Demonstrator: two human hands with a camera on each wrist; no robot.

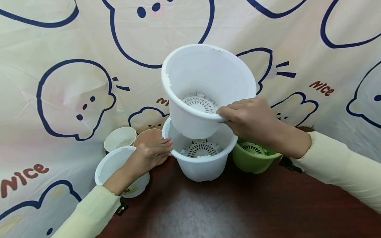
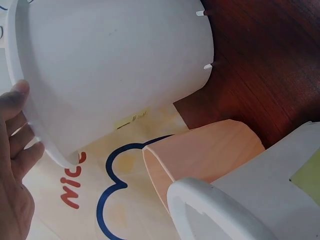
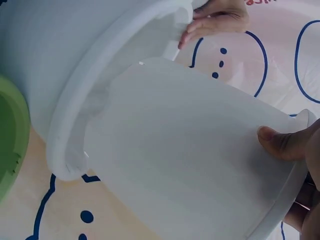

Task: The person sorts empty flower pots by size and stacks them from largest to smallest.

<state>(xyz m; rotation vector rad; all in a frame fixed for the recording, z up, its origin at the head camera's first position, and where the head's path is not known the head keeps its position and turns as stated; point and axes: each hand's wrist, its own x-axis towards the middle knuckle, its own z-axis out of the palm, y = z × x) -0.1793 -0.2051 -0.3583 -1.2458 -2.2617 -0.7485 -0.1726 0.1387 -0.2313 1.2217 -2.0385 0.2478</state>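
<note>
My right hand (image 1: 250, 115) grips the near right rim of a white plastic pot (image 3: 190, 150) with a slotted base. In the right wrist view the thumb (image 3: 282, 142) presses on its outer wall. Tilted, that pot hangs with its base over the mouth of a second white pot (image 1: 200, 168), partly inside it; whether they touch I cannot tell. The lower pot stands upright on the table. At its left rim rests my left hand (image 1: 148, 153), fingers fairly straight against the edge. A small yellowish label (image 2: 131, 120) shows on the lower pot's side.
A green pot (image 1: 253, 163) stands close to the right of the lower pot. Left of it are another white pot (image 1: 102, 165), an orange-brown pot (image 2: 210, 150) and a cream pot (image 1: 119, 137). Behind the dark wooden table (image 1: 223, 208) hangs a printed cloth (image 1: 74, 99).
</note>
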